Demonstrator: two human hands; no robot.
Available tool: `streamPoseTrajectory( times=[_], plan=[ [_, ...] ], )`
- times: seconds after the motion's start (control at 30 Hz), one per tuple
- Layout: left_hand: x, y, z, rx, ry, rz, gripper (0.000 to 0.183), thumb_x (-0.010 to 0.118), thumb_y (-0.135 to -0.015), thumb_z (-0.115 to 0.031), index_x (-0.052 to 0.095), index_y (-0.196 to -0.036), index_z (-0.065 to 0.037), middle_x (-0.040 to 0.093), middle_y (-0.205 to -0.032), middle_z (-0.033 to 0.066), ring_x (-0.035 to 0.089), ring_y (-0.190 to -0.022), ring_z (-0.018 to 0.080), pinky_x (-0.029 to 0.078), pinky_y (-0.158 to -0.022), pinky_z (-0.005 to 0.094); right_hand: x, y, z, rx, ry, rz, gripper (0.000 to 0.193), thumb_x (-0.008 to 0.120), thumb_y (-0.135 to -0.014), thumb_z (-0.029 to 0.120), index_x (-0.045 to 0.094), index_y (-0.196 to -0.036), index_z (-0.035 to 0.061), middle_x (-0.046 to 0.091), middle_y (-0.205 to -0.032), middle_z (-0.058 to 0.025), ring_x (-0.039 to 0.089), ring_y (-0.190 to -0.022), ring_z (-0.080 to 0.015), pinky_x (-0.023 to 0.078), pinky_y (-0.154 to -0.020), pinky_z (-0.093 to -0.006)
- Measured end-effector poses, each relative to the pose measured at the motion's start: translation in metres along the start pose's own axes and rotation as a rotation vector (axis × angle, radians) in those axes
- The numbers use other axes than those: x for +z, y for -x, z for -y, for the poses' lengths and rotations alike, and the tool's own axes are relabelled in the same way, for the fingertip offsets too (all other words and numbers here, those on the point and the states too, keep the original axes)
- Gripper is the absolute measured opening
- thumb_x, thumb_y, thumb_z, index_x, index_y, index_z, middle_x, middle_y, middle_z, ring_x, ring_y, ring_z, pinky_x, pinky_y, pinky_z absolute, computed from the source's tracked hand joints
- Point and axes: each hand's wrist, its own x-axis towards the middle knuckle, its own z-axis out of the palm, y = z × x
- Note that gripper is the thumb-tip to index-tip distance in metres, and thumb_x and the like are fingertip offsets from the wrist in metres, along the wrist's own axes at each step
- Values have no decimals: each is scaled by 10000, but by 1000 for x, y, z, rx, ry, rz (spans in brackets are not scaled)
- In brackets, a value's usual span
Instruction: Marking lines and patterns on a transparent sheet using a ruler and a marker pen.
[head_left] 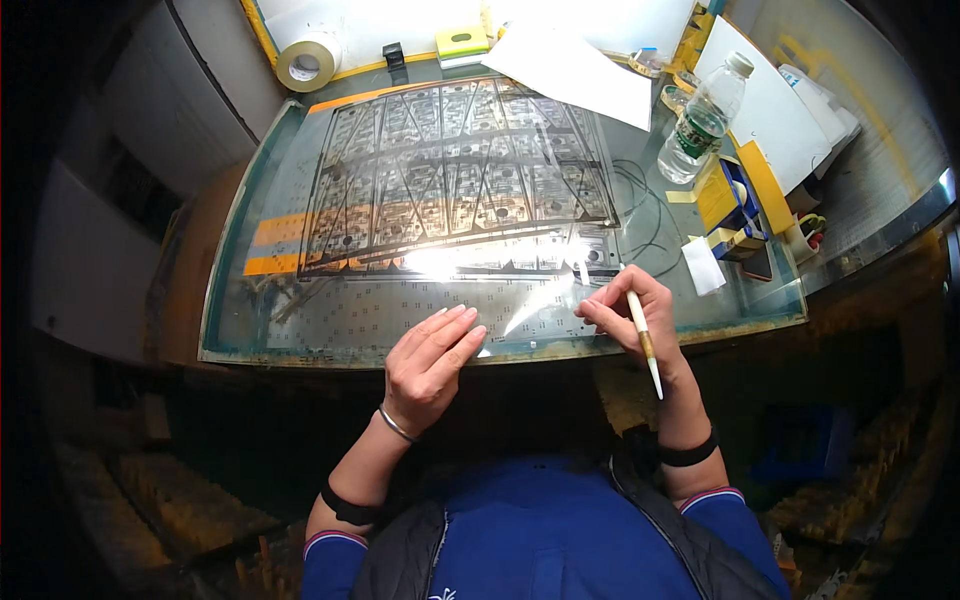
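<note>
A large film sheet (455, 165) with dark printed circuit-like patterns lies on the glass tabletop (375, 325), strong glare crossing its near edge. My left hand (430, 358) rests at the near edge of the glass, palm down, fingers stretched out and holding nothing. My right hand (635, 310) is to the right, just off the sheet's near right corner. A slim, pen-like tapered stick (643, 335), white with a tan band, sits in its grip. The stick's pointed end slopes back toward my wrist; its other end reaches just above my knuckles.
White paper (570, 70) overlaps the sheet's far right corner. At right stand a clear bottle (705, 118), a blue-and-yellow box (722, 195) and a folded white slip (703, 265). A tape roll (308, 63) lies at the far left. Thin dark cord (655, 215) curls beside the sheet.
</note>
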Motion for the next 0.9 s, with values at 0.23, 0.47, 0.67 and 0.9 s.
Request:
streamPoseTrajectory(
  times=[0.23, 0.47, 0.67, 0.9],
  plan=[
    [1, 1, 2, -19, 13, -11, 302, 634, -739, 87, 734, -1009, -3, 718, -1080, 153, 699, -1023, 313, 559, -923, 405, 2, 1, -3, -50, -32, -1, 200, 751, -863, 18, 553, -843, 41, 719, -823, -87, 679, -763, -90, 526, -650, -215],
    [2, 1, 2, -37, 37, -27, 319, 654, -730, 112, 729, -1020, 1, 717, -1076, 153, 698, -1020, 315, 560, -918, 399, 2, 1, -5, -56, -2, -21, 197, 755, -863, 27, 560, -834, 43, 716, -811, -80, 666, -741, -76, 516, -637, -210],
    [-8, -1, 3, -39, 29, 56, 243, 731, -776, 18, 719, -1018, 4, 714, -1088, 156, 689, -1044, 324, 554, -924, 405, 1, 3, 4, 0, 23, -18, 189, 732, -896, 82, 558, -831, 44, 672, -735, -39, 627, -672, -66, 480, -588, -200],
    [-49, -11, 3, -34, 71, 251, 398, 870, -698, -242, 722, -995, -24, 704, -1130, 146, 671, -1081, 312, 524, -964, 433, 1, 0, -1, -48, -155, -45, 462, 428, -1045, 481, 540, -1075, 34, 575, -799, -37, 488, -654, -56, 401, -559, -184]
  ],
)
